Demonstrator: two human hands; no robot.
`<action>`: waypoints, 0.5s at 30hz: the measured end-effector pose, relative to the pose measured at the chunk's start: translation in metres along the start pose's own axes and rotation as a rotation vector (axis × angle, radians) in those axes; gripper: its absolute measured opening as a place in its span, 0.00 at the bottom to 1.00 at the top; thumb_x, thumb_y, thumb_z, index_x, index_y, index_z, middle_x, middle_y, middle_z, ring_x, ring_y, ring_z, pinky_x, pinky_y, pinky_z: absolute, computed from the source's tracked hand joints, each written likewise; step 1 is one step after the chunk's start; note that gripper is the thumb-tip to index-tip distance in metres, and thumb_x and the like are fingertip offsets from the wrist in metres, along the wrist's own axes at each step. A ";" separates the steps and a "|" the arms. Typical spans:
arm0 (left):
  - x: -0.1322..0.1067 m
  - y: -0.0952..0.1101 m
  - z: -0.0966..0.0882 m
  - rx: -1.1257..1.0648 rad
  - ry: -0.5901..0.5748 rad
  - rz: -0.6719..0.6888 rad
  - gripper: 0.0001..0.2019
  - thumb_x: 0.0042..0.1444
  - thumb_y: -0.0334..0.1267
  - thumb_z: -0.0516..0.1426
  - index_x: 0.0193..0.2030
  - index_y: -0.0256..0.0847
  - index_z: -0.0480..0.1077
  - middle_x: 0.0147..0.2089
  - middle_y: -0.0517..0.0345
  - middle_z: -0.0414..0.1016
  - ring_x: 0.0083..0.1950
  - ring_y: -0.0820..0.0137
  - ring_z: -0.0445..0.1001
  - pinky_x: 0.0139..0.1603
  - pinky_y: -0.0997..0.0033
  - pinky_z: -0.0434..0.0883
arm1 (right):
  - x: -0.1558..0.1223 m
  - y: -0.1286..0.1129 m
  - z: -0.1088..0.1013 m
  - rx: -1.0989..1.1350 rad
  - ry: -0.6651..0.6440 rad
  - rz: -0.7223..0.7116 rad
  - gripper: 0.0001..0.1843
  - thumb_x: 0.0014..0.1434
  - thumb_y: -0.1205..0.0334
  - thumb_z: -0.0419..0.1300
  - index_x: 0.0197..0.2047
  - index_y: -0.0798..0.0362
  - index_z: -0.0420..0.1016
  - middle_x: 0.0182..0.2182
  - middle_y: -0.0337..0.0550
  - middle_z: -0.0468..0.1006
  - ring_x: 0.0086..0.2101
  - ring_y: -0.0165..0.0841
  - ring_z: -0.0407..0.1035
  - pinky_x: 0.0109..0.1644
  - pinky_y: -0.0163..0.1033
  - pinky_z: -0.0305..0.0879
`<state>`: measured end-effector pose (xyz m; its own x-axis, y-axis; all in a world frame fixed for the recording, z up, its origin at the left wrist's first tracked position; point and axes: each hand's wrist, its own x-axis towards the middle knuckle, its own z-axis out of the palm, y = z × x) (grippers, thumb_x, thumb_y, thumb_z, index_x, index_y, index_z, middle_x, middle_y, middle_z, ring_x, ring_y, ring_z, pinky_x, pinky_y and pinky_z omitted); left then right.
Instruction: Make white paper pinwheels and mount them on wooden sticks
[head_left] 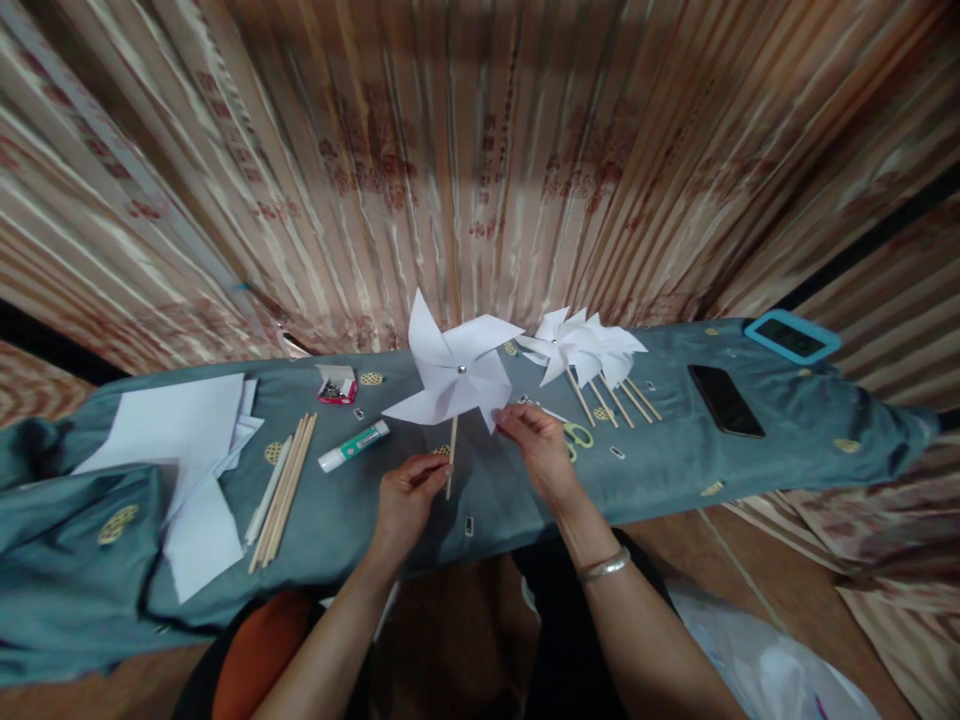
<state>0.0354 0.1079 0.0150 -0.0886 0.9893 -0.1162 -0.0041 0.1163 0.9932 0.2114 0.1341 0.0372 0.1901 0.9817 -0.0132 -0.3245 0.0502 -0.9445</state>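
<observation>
The left hand (405, 495) pinches the stick (452, 440) under the pinwheel (454, 375); the right hand (536, 445) grips a lower blade (496, 405). Tugging hard could tear the paper at the pin (461, 369).

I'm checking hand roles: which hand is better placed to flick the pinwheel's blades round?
Probably the right hand: its fingertips hold a lower blade of the paper pinwheel, while the left hand is busy pinching the wooden stick.
</observation>
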 end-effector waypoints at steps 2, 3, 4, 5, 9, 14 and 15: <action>0.000 0.000 0.000 0.006 -0.001 -0.007 0.12 0.36 0.45 0.67 0.28 0.41 0.80 0.33 0.54 0.81 0.36 0.64 0.77 0.40 0.66 0.72 | -0.002 0.000 0.002 -0.025 -0.013 -0.009 0.12 0.42 0.51 0.72 0.23 0.49 0.79 0.21 0.36 0.75 0.26 0.29 0.65 0.35 0.37 0.63; 0.000 0.000 0.000 0.007 -0.001 -0.007 0.12 0.36 0.45 0.67 0.28 0.41 0.80 0.33 0.53 0.81 0.36 0.64 0.77 0.40 0.66 0.72 | -0.002 0.000 0.003 -0.032 -0.018 -0.011 0.12 0.42 0.51 0.72 0.23 0.50 0.79 0.21 0.36 0.75 0.26 0.29 0.65 0.36 0.37 0.64; 0.000 0.000 0.001 0.008 0.000 -0.003 0.13 0.35 0.45 0.67 0.28 0.41 0.80 0.33 0.53 0.81 0.36 0.63 0.77 0.40 0.66 0.72 | -0.003 -0.001 0.004 -0.035 -0.022 -0.012 0.12 0.42 0.51 0.72 0.23 0.50 0.78 0.21 0.36 0.75 0.26 0.29 0.65 0.36 0.37 0.64; 0.000 0.000 0.001 0.010 0.000 0.002 0.13 0.35 0.45 0.67 0.28 0.41 0.80 0.33 0.53 0.81 0.36 0.63 0.77 0.40 0.66 0.72 | -0.004 -0.001 0.005 -0.038 -0.026 -0.012 0.12 0.42 0.51 0.72 0.22 0.50 0.78 0.21 0.35 0.75 0.26 0.29 0.66 0.37 0.37 0.64; 0.000 0.000 0.002 -0.005 0.004 0.006 0.12 0.35 0.44 0.67 0.28 0.42 0.80 0.32 0.54 0.81 0.36 0.63 0.77 0.40 0.66 0.72 | -0.007 -0.002 0.010 -0.045 -0.048 0.006 0.13 0.41 0.51 0.72 0.21 0.50 0.77 0.21 0.35 0.74 0.27 0.29 0.65 0.38 0.37 0.63; 0.001 -0.002 0.003 -0.014 0.006 0.005 0.12 0.35 0.45 0.67 0.27 0.42 0.80 0.32 0.54 0.81 0.35 0.64 0.77 0.40 0.66 0.73 | -0.011 -0.001 0.015 -0.047 -0.092 0.018 0.13 0.42 0.53 0.72 0.20 0.51 0.76 0.20 0.34 0.74 0.26 0.28 0.65 0.37 0.36 0.62; 0.001 -0.002 0.003 -0.014 0.005 0.005 0.12 0.35 0.45 0.67 0.27 0.42 0.80 0.32 0.54 0.81 0.36 0.64 0.77 0.40 0.66 0.73 | -0.011 0.000 0.015 -0.049 -0.101 0.022 0.13 0.43 0.53 0.71 0.20 0.51 0.76 0.20 0.34 0.74 0.26 0.28 0.65 0.37 0.36 0.62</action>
<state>0.0381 0.1092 0.0127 -0.0937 0.9893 -0.1114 -0.0180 0.1102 0.9937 0.1950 0.1260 0.0427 0.0877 0.9961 -0.0035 -0.2810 0.0213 -0.9595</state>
